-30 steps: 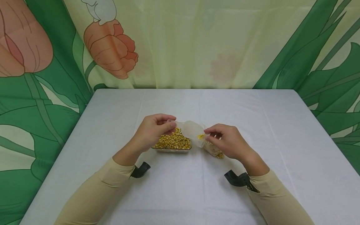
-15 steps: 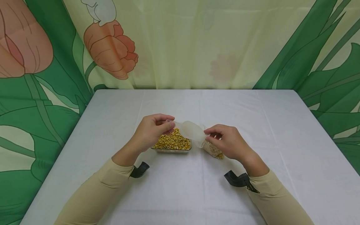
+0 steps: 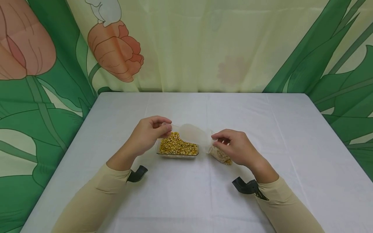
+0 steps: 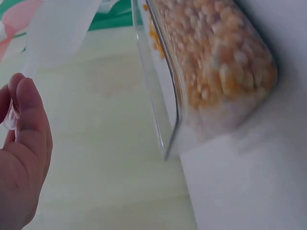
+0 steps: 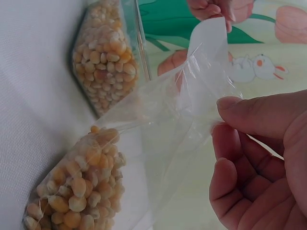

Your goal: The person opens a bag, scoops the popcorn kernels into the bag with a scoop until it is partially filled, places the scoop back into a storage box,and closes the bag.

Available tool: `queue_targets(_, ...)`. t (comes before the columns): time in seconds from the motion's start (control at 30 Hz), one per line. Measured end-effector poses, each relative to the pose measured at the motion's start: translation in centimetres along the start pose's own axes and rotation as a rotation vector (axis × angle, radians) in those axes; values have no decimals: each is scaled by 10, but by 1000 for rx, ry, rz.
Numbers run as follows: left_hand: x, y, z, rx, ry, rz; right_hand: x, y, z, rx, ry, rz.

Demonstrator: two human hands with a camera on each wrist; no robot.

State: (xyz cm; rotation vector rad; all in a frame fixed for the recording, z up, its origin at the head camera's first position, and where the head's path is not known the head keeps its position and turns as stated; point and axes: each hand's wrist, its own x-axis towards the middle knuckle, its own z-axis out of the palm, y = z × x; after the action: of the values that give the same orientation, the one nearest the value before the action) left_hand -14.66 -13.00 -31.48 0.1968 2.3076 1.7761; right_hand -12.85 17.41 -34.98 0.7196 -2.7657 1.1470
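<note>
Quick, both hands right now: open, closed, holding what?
Left hand: holding the translucent scoop by its handle end.
Right hand: pinching the clear bag near its mouth.

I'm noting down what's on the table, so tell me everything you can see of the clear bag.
The bag looks like thin, clear, creased plastic. Yellow and cream corn kernels gather in its lower part, which rests on the white-covered table, right of the glassy container in the head view. Its upper film rises to the right hand, which pinches it near the mouth. A translucent scoop overlaps the mouth; whether they touch is unclear.
</note>
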Motion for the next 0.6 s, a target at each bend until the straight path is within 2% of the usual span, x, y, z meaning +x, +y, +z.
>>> queue_targets(0.2,-3,-6,-29,85,34,-36,-1,0,0,-6,-8,10)
queue_targets(0.37,-9,-6,-52,216,75,-87,-1,0,0,-16,-14,22)
queue_targets(0.6,-14,-8,-65,329,83,-117,0,0,1,-13,-20,23)
